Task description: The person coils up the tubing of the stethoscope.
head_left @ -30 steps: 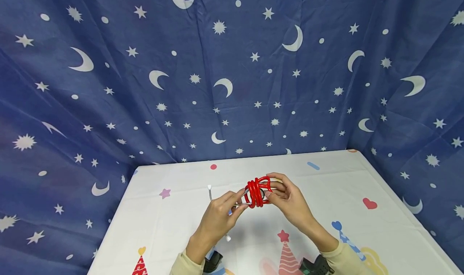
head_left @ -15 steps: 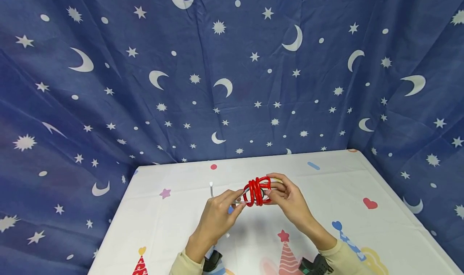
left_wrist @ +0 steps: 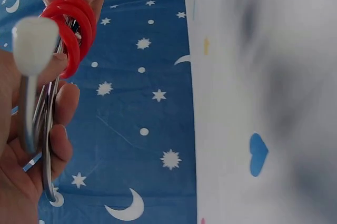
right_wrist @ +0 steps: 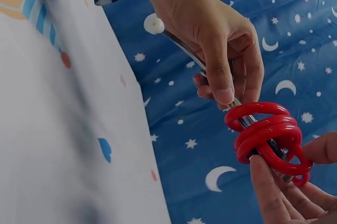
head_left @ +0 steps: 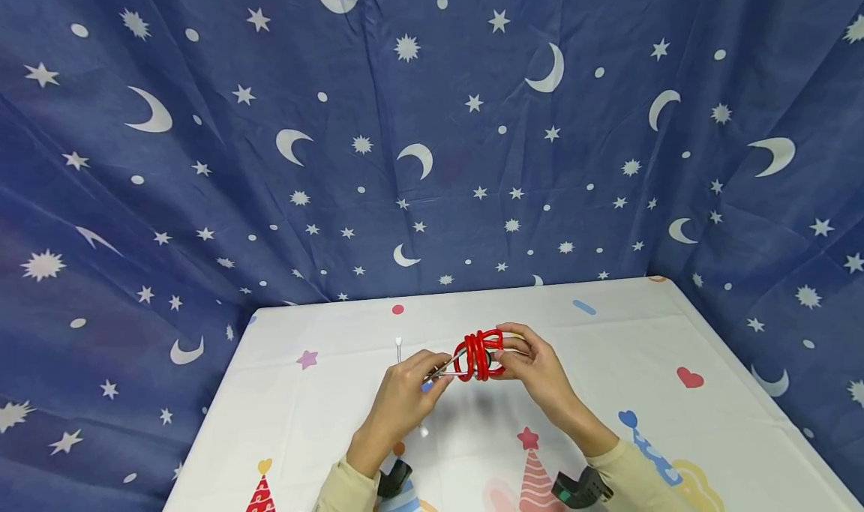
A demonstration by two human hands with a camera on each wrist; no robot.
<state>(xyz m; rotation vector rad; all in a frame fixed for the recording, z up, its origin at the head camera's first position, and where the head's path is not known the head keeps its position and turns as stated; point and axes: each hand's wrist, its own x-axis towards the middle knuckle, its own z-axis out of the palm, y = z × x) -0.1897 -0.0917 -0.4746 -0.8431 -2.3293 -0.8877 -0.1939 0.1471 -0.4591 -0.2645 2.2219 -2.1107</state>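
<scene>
A stethoscope is held up over the table between both hands, its red tubing wound in several loops around its middle. My left hand pinches the metal ear tubes just left of the coil, thumb against fingers. A white ear tip sits close to the camera in the left wrist view; another ear tip shows below the left hand in the head view. My right hand grips the coil's right end between thumb and fingers. Part of a dark, round chest piece peeks out from inside the loops.
Beneath the hands lies a table with a white cloth printed with party hats, hearts and stars. A blue curtain with moons and stars hangs behind the table and at both sides.
The left hand has slid slightly left along the ear tubes, baring more metal beside the coil. The upper ear tip has moved a little right and up. The right hand keeps its hold.
</scene>
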